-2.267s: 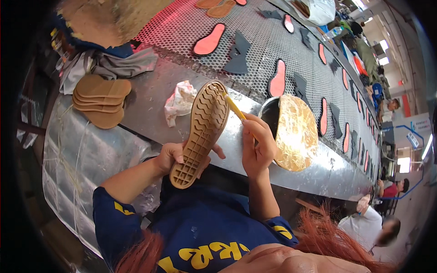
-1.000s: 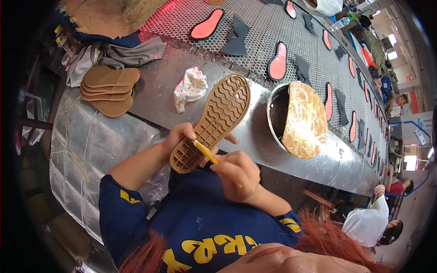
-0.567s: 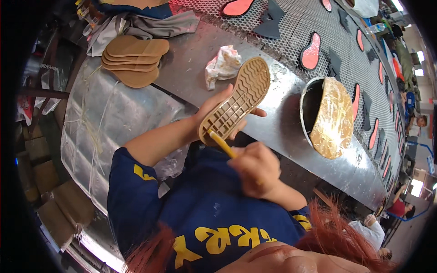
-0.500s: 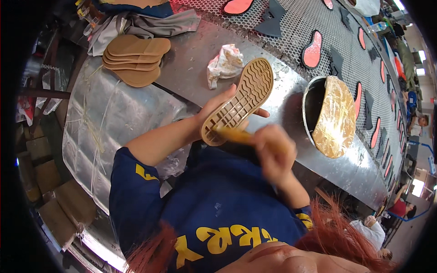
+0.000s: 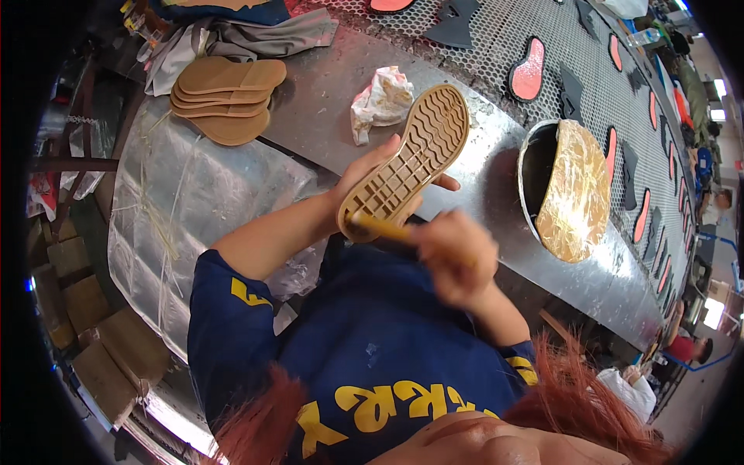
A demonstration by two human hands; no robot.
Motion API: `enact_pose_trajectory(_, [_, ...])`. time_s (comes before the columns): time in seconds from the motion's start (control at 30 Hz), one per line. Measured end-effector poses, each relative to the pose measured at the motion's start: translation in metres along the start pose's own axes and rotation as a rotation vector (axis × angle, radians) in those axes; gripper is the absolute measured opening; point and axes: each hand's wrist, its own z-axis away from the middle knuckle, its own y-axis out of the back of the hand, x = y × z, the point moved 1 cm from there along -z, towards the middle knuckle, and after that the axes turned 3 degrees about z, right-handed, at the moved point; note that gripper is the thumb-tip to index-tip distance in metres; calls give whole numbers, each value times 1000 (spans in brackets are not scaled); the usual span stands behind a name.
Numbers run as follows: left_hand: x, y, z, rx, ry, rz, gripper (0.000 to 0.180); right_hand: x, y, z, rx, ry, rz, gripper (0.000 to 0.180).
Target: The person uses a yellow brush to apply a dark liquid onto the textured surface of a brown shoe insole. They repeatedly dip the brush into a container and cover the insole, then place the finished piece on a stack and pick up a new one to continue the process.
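Soles stack [image 5: 229, 97] lies far left on tabletop [image 5: 325, 116]. Your left hand [image 5: 372, 174] grips tan sole [image 5: 407, 163], tread up, above tabletop edge. Right hand [image 5: 453, 256], blurred, clenches yellow brush [image 5: 380, 226] w/ tip at sole's heel. Glue pot [image 5: 570, 190] sits right.

Right hand [image 5: 453, 260] motion-blurred; finger grip on yellow brush handle [image 5: 380, 227] indistinct. Shoe sole [image 5: 407, 163] hides left hand [image 5: 372, 174] palm.
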Motion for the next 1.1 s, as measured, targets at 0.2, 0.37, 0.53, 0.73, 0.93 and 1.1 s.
enact_pose_trajectory(0.2, [-2, 5, -9, -165, 61, -182, 66, 69, 31, 10, 518, -147, -43, 21])
enact_pose_trajectory(0.37, [-8, 1, -9, -6, 64, -511, 60, 54, 49, 30, 684, 6, -18, 15])
enact_pose_trajectory(0.53, [-10, -26, -23, -66, 94, -795, 54, 35, 82, 60, 1014, -16, -249, 15])
enact_pose_trajectory(0.73, [74, -132, -203, -113, -147, -814, 60, 19, 102, 81, 1010, -36, -263, 15])
enact_pose_trajectory(0.93, [184, -35, -275, 648, -792, -951, 36, 8, 97, 88, 925, -32, -237, 14])
enact_pose_trajectory(1.1, [86, 3, -177, 435, -587, -1309, 13, 26, 104, 103, 1049, -103, -245, 16])
